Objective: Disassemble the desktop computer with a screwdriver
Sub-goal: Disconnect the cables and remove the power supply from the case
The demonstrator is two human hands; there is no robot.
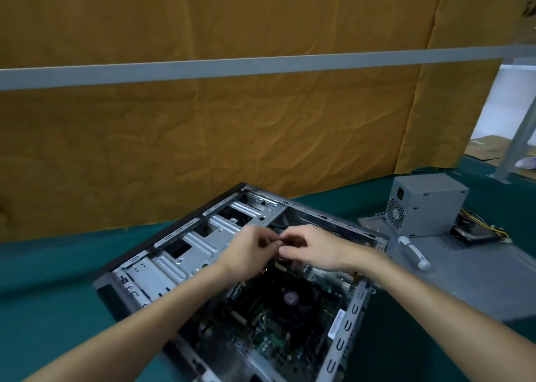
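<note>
Both hands are inside the open computer case (185, 254), which lies on its side on the green table cover (43, 294). Left hand (246, 251) and right hand (313, 251) meet fingertip to fingertip, fingers curled and pinching something small and dark between them, probably a cable or connector (277, 232) – too blurred to be sure which

Judgement: this looks like a cable unplug before the board comes out. Grip the plug body, not the wires; check for a latch; pull straight, no twisting. Keep forearms off the CPU fan (293, 291) and motherboard (266, 341) below

Screwdriver (413, 252), white handle, lies untouched on the grey side panel (478, 277) to the right of the case, near at hand. Power supply (426, 204) is already out and stands on that panel's far end, its wire bundle (490, 230) trailing beside it

Room: wrinkled mustard cloth backdrop (232, 135), grey rail (261, 65) across it, grey metal post (519, 138) far right with cardboard (481, 146) behind
</note>
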